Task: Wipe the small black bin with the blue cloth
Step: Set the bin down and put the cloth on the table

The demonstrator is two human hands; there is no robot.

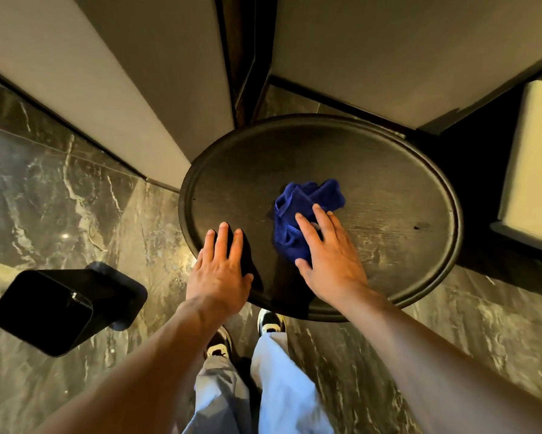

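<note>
The right hand (pixel 329 258) lies flat, fingers spread, on the crumpled blue cloth (pixel 304 214), which sits on the round dark tabletop (pixel 388 170) slightly right of its centre; the grip is open, pressing down on the cloth's near part rather than clenched around it. The left hand (pixel 219 270) rests palm-down, fingers apart, on the tabletop's near left edge, holding nothing. The small black bin (pixel 53 311) stands on the marble floor (pixel 44 189), well apart to the left of both hands.
</note>
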